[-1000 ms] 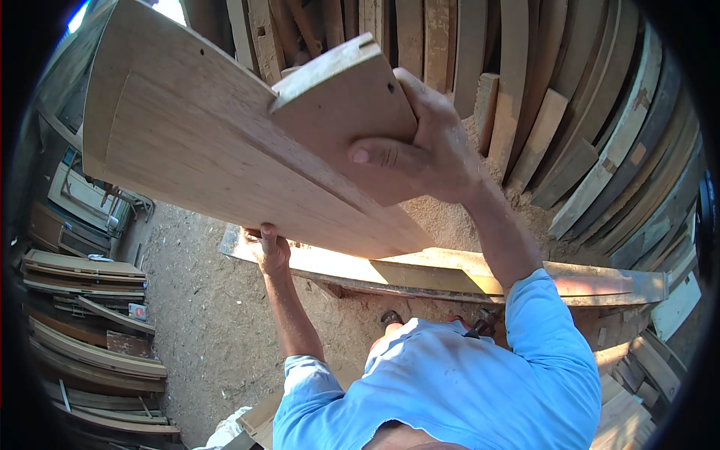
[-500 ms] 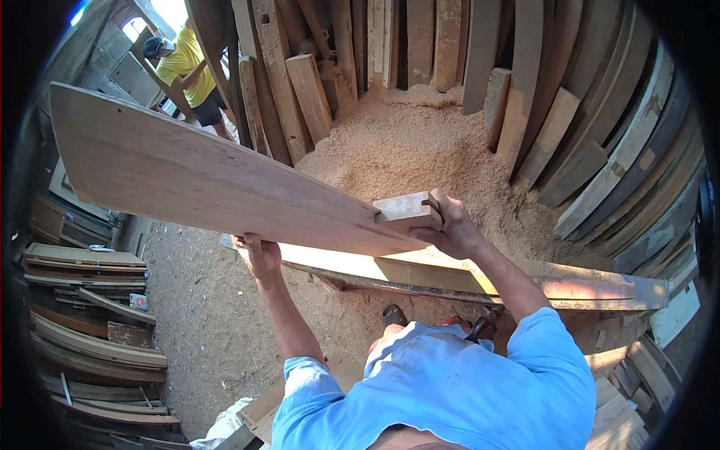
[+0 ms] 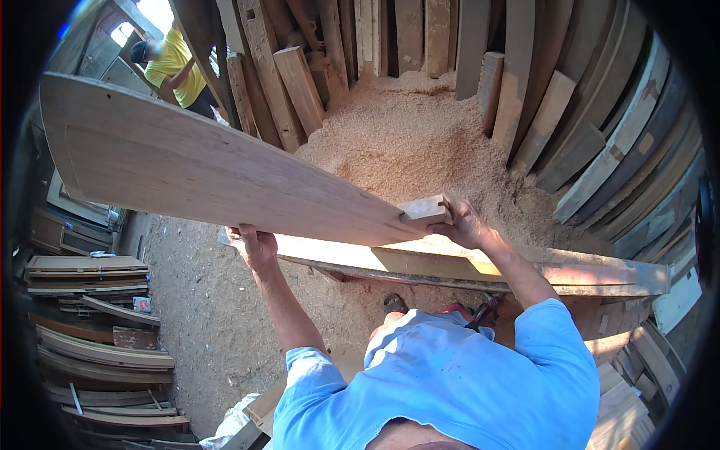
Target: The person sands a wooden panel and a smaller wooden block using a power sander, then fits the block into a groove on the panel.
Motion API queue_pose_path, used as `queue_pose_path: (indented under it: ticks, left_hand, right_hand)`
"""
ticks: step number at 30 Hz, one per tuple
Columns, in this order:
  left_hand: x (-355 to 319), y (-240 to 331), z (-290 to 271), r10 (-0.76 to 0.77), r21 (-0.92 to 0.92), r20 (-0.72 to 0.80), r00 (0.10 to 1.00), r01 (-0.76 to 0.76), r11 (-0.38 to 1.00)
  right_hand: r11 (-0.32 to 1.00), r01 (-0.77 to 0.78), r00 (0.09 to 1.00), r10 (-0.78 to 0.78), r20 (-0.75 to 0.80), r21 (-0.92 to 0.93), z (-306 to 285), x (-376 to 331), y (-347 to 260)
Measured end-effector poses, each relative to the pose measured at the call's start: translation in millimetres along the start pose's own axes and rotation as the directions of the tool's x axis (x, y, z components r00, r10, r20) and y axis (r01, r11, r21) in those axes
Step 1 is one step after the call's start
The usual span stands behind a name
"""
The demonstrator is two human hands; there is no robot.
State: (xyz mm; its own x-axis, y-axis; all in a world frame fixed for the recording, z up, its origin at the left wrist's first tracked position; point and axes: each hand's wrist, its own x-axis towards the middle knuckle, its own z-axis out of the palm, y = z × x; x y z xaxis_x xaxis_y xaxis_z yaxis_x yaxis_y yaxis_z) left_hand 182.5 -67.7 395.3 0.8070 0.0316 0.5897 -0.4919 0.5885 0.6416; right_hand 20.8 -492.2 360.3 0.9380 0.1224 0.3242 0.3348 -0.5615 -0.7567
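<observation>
A wide, flat wooden panel (image 3: 180, 165) slants across the view, from its broad far-left end down to its narrow-looking right end. My left hand (image 3: 255, 246) grips the panel's lower edge, with the thumb on the near face and the other fingers partly hidden. At the right end, a short notched wooden block (image 3: 425, 211) sits against the panel's edge. My right hand (image 3: 463, 225) is closed around the block's outer end; some of its fingers are hidden behind the wood. Below the panel lies a long wooden beam (image 3: 570, 271), partly sunlit.
Sawdust (image 3: 397, 139) is heaped beyond the panel, before upright planks (image 3: 517, 75). Stacked boards (image 3: 105, 352) line the left side. A person in a yellow shirt (image 3: 171, 66) stands at the far left. A whitish plastic sheet (image 3: 229, 424) lies near my left.
The block and my right hand have shifted a little to the right along the panel. The panel and my left hand have moved slightly left and up in view.
</observation>
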Motion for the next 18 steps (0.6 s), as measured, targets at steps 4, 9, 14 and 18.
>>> queue_pose_path:
  ticks: [4, 9, 14, 18]
  left_hand:
    - [4.3, 4.4, -14.4, -0.022, -0.064, 0.071, 0.997, 0.027, 0.998]
    - [-6.9, 9.9, -52.3, -0.05, -0.091, 0.051, 0.997, 0.055, 0.994]
    - [-9.6, 14.1, -46.7, -0.069, -0.113, 0.035, 0.997, 0.073, 0.991]
    - [-3.6, 4.9, -26.8, -0.007, -0.01, 0.014, 1.0, 0.007, 1.0]
  right_hand:
    - [0.971, -0.201, 0.98, 0.2, 0.025, 0.127, 28.4, -42.6, 65.3]
    - [0.92, -0.37, 0.929, 0.369, 0.039, 0.125, 37.7, -45.0, 61.3]
    - [0.976, -0.173, 0.984, 0.165, 0.068, 0.134, 21.9, -10.9, -5.5]
    - [0.986, 0.079, 0.997, -0.076, -0.023, 0.144, -1.9, 30.1, -74.6]
